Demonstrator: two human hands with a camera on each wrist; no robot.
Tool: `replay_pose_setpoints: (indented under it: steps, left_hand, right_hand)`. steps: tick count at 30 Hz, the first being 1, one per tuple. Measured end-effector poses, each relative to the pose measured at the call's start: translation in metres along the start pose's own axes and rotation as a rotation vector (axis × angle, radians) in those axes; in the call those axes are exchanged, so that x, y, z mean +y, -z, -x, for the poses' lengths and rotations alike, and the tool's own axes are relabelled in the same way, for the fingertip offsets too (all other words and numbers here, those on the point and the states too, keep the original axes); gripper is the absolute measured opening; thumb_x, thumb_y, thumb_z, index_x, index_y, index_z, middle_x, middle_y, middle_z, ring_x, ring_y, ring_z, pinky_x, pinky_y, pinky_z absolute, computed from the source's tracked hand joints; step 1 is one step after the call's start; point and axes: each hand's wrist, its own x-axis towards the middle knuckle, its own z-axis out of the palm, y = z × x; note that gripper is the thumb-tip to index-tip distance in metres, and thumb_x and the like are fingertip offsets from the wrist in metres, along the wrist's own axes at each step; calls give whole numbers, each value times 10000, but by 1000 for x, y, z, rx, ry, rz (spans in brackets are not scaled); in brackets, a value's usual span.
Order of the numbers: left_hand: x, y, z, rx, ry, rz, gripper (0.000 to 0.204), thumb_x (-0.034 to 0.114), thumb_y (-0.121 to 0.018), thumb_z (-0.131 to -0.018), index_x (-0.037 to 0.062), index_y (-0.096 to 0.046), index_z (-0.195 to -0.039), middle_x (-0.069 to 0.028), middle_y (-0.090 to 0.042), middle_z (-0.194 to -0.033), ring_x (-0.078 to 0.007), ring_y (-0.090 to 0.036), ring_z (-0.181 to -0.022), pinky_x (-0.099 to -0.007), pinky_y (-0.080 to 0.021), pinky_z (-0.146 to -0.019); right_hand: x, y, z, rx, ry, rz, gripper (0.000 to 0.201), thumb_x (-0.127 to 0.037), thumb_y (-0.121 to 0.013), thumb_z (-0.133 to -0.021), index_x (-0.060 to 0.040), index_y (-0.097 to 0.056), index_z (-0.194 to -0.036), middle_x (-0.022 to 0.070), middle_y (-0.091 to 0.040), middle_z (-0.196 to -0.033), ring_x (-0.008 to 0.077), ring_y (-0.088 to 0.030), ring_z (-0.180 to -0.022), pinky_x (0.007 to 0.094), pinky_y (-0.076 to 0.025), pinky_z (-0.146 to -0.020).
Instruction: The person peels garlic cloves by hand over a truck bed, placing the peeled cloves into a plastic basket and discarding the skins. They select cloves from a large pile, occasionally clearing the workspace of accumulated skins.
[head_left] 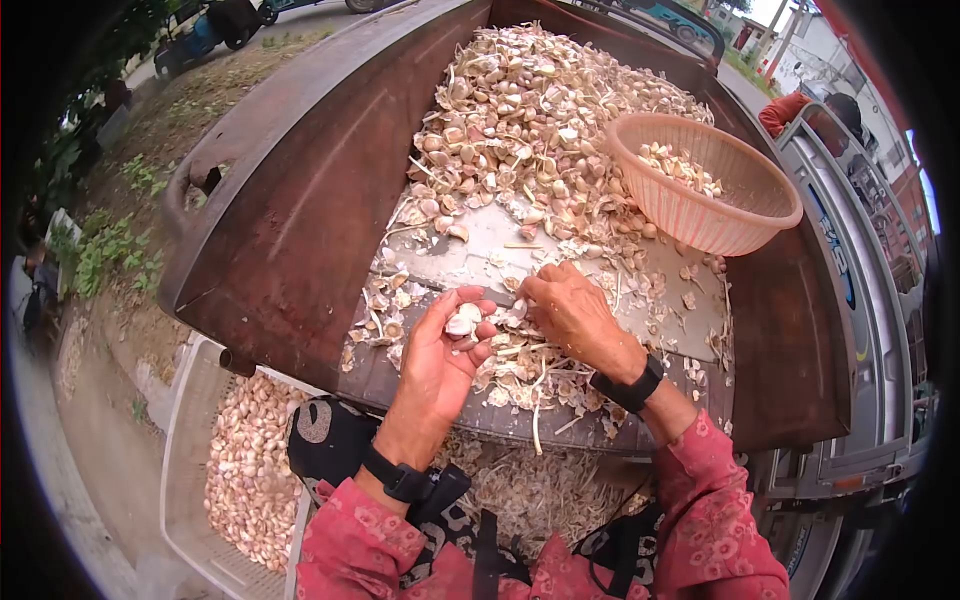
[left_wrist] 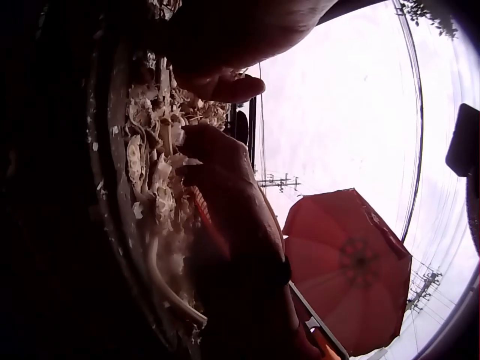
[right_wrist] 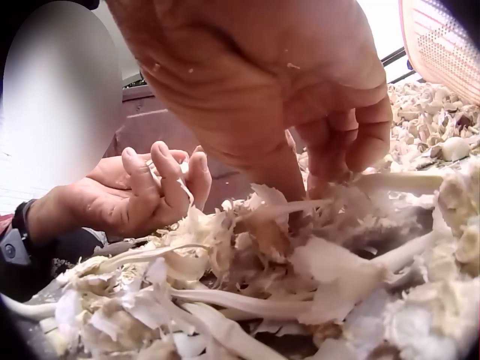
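Observation:
My left hand [head_left: 447,345] is turned palm up, its fingers curled round several white garlic cloves [head_left: 463,322]. To its right, my right hand [head_left: 577,312] points down over the loose husks, thumb and fingers bent together. A pale garlic clove [head_left: 519,308] shows at those fingertips, pinched between them. In the right wrist view the right fingers [right_wrist: 285,169] dip among papery skins [right_wrist: 337,270] and dry stalks, which hide their tips. Beyond the hands rises a large heap of garlic cloves [head_left: 520,120] mixed with skins.
A pink plastic basket [head_left: 720,215] with some cloves rests on the heap at the right. Brown metal walls [head_left: 300,200] enclose the cart bed on both sides. At lower left stands a white crate [head_left: 180,480] full of cloves. Husks [head_left: 530,490] lie below the front edge.

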Motion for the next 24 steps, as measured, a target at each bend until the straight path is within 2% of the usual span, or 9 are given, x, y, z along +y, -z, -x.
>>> replay_pose_setpoints:
  steps: [3,6,9,12,16,17,20,22,24]
  left_hand:
    - [4,-2,3,-7,10,37,319,320,-507,-1011,31,-599,-1109,-90,-648,-940,-161,-615,-734,-229,-493,-568]
    - [5,-1,4,-23,12,22,313,350,-520,-1006,52,-608,-1050,-64,-640,-863,-156,-610,-701,-226,-478,-534]
    - [4,-3,8,-29,38,-31,311,375,-538,-996,72,-608,-981,-46,-623,-810,-153,-603,-669,-225,-463,-506]
    - [-2,-3,11,-32,45,-105,322,392,-560,-983,78,-608,-933,-47,-630,-829,-153,-615,-668,-227,-463,-495]
    - [-10,-17,21,-77,135,-75,322,381,-551,-989,64,-603,-982,-81,-645,-901,-150,-640,-713,-235,-499,-506]
    - [-11,-20,23,-86,198,-12,325,376,-544,-993,57,-600,-1001,-97,-647,-927,-150,-647,-727,-227,-505,-500]
    - [-17,-8,17,-77,279,110,302,342,-539,-999,46,-593,-1032,-118,-640,-937,-150,-640,-721,-187,-490,-469]
    - [-16,-7,15,3,277,153,245,279,-575,-986,36,-589,-1011,-118,-630,-942,-139,-611,-683,-165,-444,-411]
    - [-13,2,7,-105,230,145,187,219,-615,-964,39,-582,-1000,-104,-623,-934,-118,-567,-637,-177,-420,-379]
  right_hand:
    - [-1,-3,3,67,-21,57,188,-80,-702,-808,-41,-625,-975,119,-621,-844,306,-617,-815,395,-488,-707]
    - [9,1,12,31,-207,-287,180,-104,-691,-853,-24,-620,-998,92,-635,-824,237,-621,-749,359,-503,-700]
    - [6,3,28,95,-304,-1061,193,-95,-729,-871,-11,-611,-999,-8,-647,-912,48,-605,-809,216,-494,-679]
    - [-14,18,38,127,-359,-1171,158,-45,-709,-874,-8,-615,-997,12,-659,-929,77,-623,-837,229,-513,-754]
    - [-43,20,44,152,-328,-1136,164,-68,-680,-907,2,-661,-1054,24,-660,-929,88,-628,-837,233,-519,-728]
    - [-45,24,42,145,-190,-1002,158,-63,-656,-921,-2,-684,-1063,32,-659,-916,99,-633,-834,242,-509,-703]
    - [-14,29,18,288,-311,-774,141,-60,-639,-924,7,-684,-1040,45,-653,-891,102,-631,-815,254,-495,-686]
    - [10,24,-3,341,-242,-559,144,-63,-642,-905,16,-672,-1022,96,-655,-881,180,-651,-778,320,-508,-686]
    - [22,16,-16,79,-246,-170,173,-131,-674,-876,10,-664,-975,122,-676,-885,237,-647,-802,366,-505,-696]
